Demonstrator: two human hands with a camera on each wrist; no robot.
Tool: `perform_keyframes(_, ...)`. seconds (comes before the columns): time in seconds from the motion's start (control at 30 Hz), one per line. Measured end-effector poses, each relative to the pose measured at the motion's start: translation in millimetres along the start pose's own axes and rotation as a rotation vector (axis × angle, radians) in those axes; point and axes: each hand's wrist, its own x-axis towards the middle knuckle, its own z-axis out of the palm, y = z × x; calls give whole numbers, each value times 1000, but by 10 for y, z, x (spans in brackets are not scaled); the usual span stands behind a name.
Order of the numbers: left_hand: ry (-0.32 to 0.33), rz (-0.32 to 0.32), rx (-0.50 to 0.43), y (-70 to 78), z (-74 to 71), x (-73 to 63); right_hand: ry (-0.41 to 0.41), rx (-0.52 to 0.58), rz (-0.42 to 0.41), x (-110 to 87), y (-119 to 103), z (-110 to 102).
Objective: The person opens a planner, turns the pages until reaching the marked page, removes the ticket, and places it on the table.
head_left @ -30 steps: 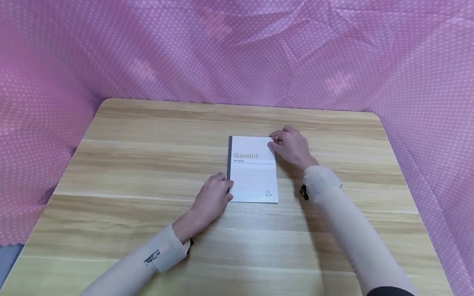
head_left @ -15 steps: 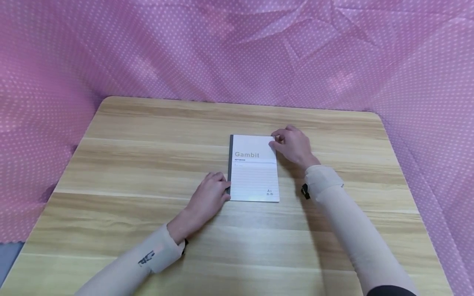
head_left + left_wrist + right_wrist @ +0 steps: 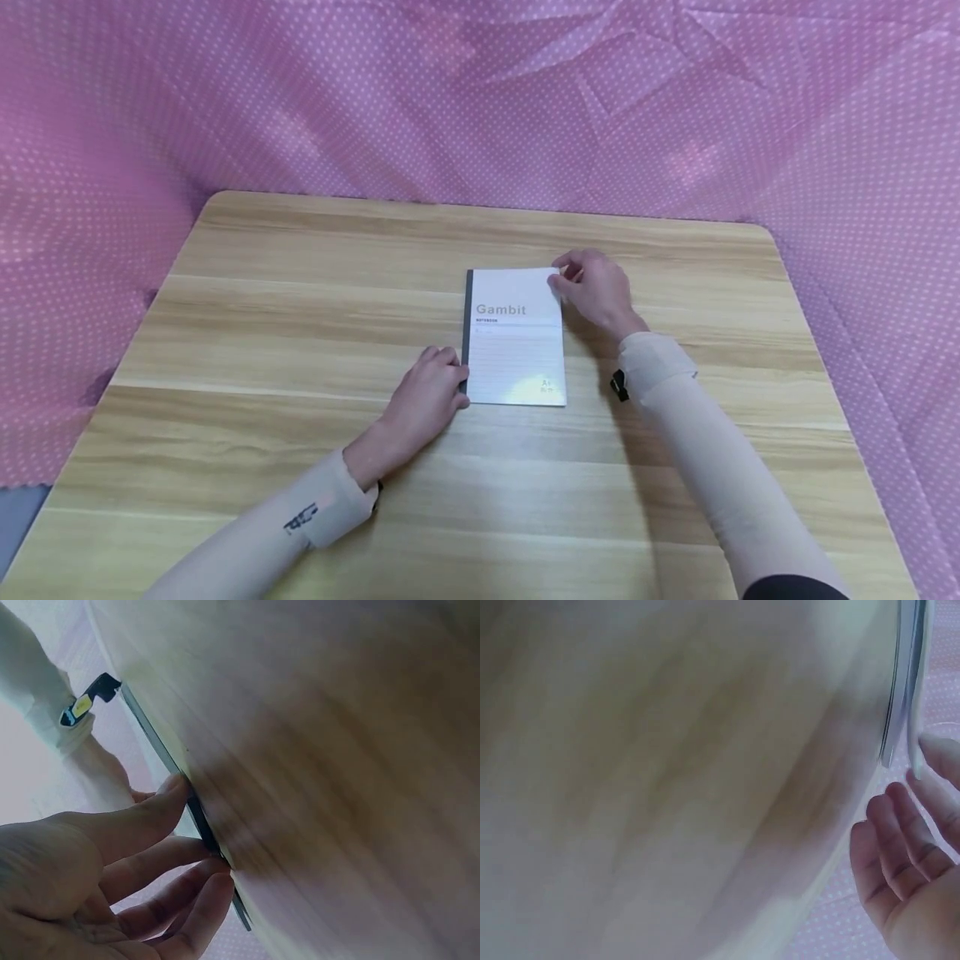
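Notebook (image 3: 517,354): lay face up on the wood-grain bench (image 3: 262,333), near the middle of the head view, with "Gambit" lettering (image 3: 501,310) towards 11 o'clock on its white cover and a glare patch (image 3: 528,389) low on it, towards 6.
Spine (image 3: 468,312): ran dark along the 9 o'clock side.
Lifted corner (image 3: 916,746): at the notebook's 1 o'clock end, an upper layer curved away from the layers beneath, a gap showing between them in the right wrist view.
Right hand (image 3: 596,287): at 2 o'clock from the notebook, pinched that corner between thumb and forefinger, the remaining fingers loosely bent.
Left hand (image 3: 423,396): at 8 o'clock, rested thumb and forefinger on the spine's near end, a clear space between the two, its fingers relaxed.
Sleeves: pale on both arms, the left sleeve (image 3: 247,542) reaching in from 7 o'clock with dark marks near its cuff, the right sleeve (image 3: 720,475) from 5.
Backdrop: pink dotted cloth (image 3: 480,108) hung around the bench from 9 o'clock through 12 to 3.
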Motion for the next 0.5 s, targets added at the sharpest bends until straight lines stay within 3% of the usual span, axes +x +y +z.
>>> perform_keyframes(0.13, 1, -5, -4, 12, -4, 4, 48, 145, 43, 6, -9, 9)
perform_keyframes(0.37, 10, 6, 14, 14, 2, -1, 126, 131, -5, 10, -65, 25)
perform_keyframes(0.5, 11, 7, 24, 13, 16, 8, 117, 243, 32, 21, -91, 30)
